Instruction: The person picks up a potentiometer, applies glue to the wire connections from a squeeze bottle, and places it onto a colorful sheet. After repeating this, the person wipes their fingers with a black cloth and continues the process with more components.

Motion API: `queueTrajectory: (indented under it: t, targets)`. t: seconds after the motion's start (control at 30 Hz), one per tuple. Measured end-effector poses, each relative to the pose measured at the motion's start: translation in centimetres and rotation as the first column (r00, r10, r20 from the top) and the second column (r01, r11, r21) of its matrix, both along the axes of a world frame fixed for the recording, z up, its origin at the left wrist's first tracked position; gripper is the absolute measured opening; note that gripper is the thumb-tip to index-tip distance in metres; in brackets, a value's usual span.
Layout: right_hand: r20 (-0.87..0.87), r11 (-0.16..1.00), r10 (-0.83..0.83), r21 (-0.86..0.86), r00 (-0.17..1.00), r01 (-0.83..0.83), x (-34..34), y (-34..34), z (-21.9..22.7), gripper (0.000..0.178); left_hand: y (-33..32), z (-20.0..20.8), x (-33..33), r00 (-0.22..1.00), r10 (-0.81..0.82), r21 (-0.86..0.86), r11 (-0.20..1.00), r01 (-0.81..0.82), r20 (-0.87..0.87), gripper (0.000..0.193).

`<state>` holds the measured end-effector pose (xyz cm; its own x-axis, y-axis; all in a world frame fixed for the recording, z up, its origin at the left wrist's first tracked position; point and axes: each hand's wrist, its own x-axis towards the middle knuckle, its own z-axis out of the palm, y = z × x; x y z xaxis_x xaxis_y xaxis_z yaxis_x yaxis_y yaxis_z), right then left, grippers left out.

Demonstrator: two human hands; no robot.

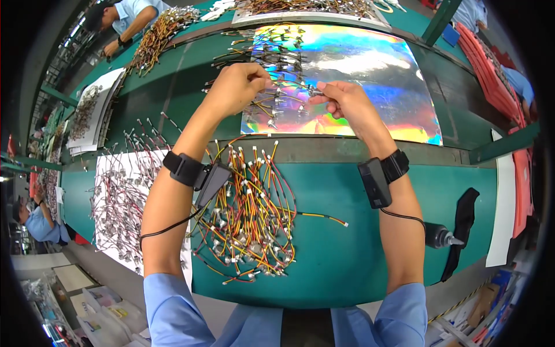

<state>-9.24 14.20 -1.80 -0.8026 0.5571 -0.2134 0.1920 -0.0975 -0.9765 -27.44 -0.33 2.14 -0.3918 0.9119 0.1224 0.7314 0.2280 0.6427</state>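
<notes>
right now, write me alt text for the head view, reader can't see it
A person's right hand holds a small metal-ended wire lead over a rainbow-reflecting sheet, with the left hand nearby. More wire leads lie along the sheet's left side; a heap of multicoloured wires lies nearer on the green mat.
</notes>
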Motion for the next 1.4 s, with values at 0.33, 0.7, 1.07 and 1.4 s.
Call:
queueTrajectory:
  t: [0.33, 0.7, 1.07, 1.4]
  targets:
    - [0.116, 0.977, -0.021, 0.213, 0.993, -0.004, -3.3, 1.7, -4.3, 0.022, 3.0, -4.6, -3.6, 0.977, -0.019, 0.019, 1.0, 0.024, -0.211, 0.014]
    - [0.267, 0.754, -0.167, 0.655, 0.949, -0.052, -3.7, 1.3, -5.1, 0.019, 3.5, -5.9, -3.4, 0.938, 0.019, -0.046, 0.998, -0.037, -0.347, 0.014]
    - [0.262, 0.708, -0.185, 0.704, 0.947, -0.057, -3.7, 0.3, -4.5, 0.02, 3.2, -5.3, -3.3, 0.91, 0.021, -0.094, 0.993, -0.065, -0.414, 0.016]
    - [0.254, 0.677, -0.234, 0.736, 0.938, -0.03, -3.0, -0.1, -4.1, 0.021, 3.2, -4.9, -2.6, 0.926, 0.021, -0.164, 0.982, -0.089, -0.377, 0.017]
